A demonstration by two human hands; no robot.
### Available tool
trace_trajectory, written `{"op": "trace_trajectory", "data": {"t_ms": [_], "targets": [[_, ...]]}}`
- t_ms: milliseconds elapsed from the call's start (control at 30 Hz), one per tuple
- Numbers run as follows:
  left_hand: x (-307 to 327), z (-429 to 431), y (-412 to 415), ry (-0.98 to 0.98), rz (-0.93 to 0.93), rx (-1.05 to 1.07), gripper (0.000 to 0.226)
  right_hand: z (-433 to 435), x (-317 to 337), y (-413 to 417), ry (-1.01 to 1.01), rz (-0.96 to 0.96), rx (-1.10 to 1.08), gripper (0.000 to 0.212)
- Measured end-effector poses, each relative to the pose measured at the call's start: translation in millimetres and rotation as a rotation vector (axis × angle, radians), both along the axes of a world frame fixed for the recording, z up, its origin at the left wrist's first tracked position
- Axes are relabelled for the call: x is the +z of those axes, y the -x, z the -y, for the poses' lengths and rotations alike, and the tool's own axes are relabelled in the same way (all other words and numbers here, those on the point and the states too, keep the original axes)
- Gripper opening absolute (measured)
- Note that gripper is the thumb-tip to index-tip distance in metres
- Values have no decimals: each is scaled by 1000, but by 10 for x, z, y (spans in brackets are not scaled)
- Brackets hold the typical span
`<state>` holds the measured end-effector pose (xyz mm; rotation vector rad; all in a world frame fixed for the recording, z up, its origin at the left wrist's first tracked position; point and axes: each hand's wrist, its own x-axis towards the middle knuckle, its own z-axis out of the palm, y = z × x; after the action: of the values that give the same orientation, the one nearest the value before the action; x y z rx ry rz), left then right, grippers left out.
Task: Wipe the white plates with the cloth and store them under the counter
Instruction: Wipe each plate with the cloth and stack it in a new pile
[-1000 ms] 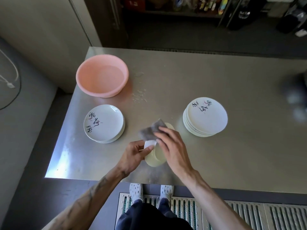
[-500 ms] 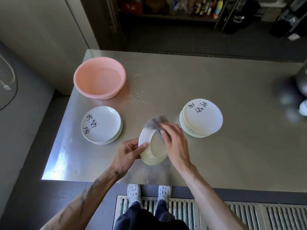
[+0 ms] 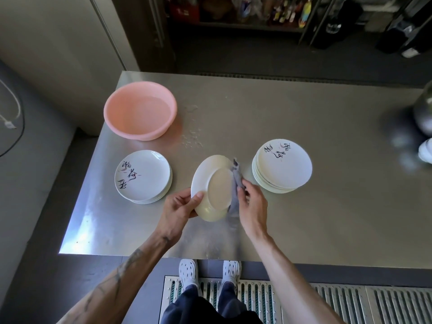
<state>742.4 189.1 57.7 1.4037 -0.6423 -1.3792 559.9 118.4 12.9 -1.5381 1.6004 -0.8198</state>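
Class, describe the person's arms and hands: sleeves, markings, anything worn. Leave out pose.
Both arms are bare; no sleeves show. The left forearm carries dark tattoos, the right forearm none. Neither the left hand nor the right hand wears a glove, ring or watch.

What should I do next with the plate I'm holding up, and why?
Probably sweep the cloth leftward across the underside of the plate. The right hand pinches the cloth against the plate's right edge only, the left hand grips the opposite rim, and the underside faces you, tilted up off the counter, so most of that face likely remains to be wiped.
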Motion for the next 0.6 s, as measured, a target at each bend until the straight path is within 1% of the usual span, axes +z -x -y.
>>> {"op": "trace_trajectory", "data": {"t_ms": [167, 200, 333, 433, 500, 533, 600], "targets": [[18, 87, 57, 9, -34, 21, 23, -616, 58, -229, 20, 165, -17, 37], [18, 95, 61, 11, -35, 22, 22, -581, 38, -241, 30, 172, -32, 39], [17, 115, 88, 16, -25, 38, 23, -340, -22, -174, -24, 133, -88, 34], [12, 140, 112, 44, -19, 33, 25, -564, 137, -299, 52, 155, 52, 41], [5, 148, 126, 57, -17, 41, 25, -645, 135, -334, 104, 138, 66, 40], [-1, 149, 134, 58, -15, 49, 25, -602, 87, -326, 89, 133, 39, 38], [-4, 144, 149, 49, -4, 65, 24, -503, 16, -298, -9, 181, -27, 35]]}}
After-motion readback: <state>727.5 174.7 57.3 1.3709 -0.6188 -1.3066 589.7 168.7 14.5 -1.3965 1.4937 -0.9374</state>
